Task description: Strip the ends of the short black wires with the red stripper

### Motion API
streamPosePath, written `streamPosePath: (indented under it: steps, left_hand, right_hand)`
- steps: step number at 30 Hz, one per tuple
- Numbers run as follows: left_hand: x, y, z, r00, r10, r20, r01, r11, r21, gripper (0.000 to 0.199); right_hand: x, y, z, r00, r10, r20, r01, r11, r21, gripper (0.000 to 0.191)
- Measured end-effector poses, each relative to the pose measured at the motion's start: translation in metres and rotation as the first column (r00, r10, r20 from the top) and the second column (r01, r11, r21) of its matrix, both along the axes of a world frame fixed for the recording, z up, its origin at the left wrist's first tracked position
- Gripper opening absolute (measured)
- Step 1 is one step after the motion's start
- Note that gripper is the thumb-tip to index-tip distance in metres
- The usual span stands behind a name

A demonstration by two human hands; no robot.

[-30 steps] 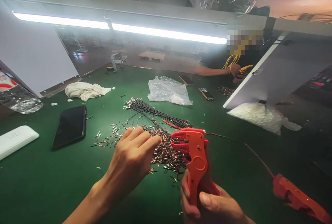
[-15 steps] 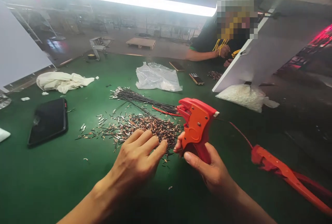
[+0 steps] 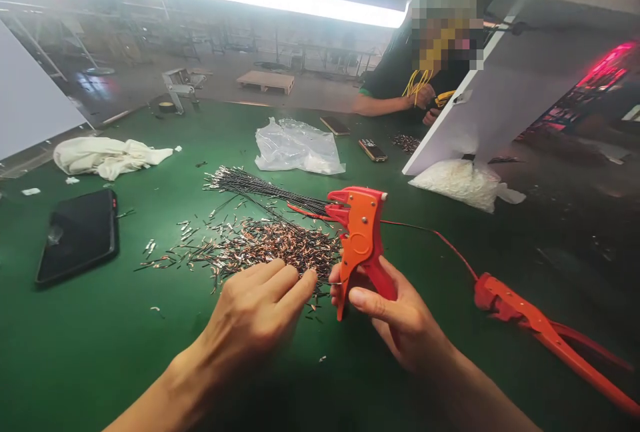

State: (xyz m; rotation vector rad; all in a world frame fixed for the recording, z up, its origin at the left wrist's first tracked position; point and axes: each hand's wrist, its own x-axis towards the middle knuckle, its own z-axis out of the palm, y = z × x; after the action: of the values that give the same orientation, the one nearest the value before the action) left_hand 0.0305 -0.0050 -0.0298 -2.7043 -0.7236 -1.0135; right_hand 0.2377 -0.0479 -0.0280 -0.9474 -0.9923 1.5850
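My right hand [image 3: 400,312] is wrapped round the handles of a red and orange wire stripper [image 3: 364,229], held upright with its jaws to the left. Close by on the left, my left hand [image 3: 263,305] is closed, back up, its thumb mostly hidden. A thin strand shows between its fingertips and the stripper's front handle; whether the fingers grip it I cannot tell. Beyond both hands lies a heap of short black wire pieces with coppery ends [image 3: 280,245]. A bundle of long black wires [image 3: 270,189] with silvery ends stretches behind the heap.
A black phone [image 3: 80,235] and white cloth [image 3: 110,157] lie left on the green table [image 3: 125,352]. Another red hand tool [image 3: 545,332] lies right. Further back are a clear plastic bag [image 3: 297,145], a filled bag [image 3: 463,182], a white panel [image 3: 465,105] and a person holding yellow cables [image 3: 420,85].
The wire stripper has turned in my right hand, with its front handle now showing further down. My left hand keeps nearly the same place and closed shape. The whole view has shifted slightly.
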Motion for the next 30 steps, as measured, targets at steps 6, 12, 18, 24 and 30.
streamPosePath:
  steps: [6,12,18,24,30]
  left_hand:
    - [0.0000,-0.0024,0.0016,0.996,-0.052,-0.068,0.052,0.999,0.004,0.016]
    - [0.0021,-0.0034,0.0021,0.999,-0.013,-0.045,0.013,1.000,0.007,0.015]
    - [-0.0017,-0.0029,0.0027,0.999,0.033,0.001,-0.033,0.998,-0.051,0.015]
    - [0.0001,-0.0038,0.0033,0.995,-0.012,-0.103,0.013,1.000,0.011,0.016]
    - [0.0021,-0.0046,0.0034,0.993,-0.004,-0.114,0.005,1.000,0.015,0.015]
  right_hand:
    - [-0.0018,-0.0039,0.0023,0.997,-0.022,-0.078,0.020,0.999,-0.028,0.030]
    - [-0.0005,-0.0040,-0.0022,0.999,-0.002,-0.033,0.001,0.999,-0.049,0.029]
    - [0.0011,-0.0031,0.0012,1.000,0.018,-0.013,-0.018,1.000,-0.009,0.029]
    - [0.0017,-0.0029,0.0045,0.995,0.019,-0.102,-0.031,0.993,-0.113,0.022]
    - [-0.0016,-0.0036,0.0026,1.000,0.025,-0.001,-0.025,0.999,-0.042,0.021]
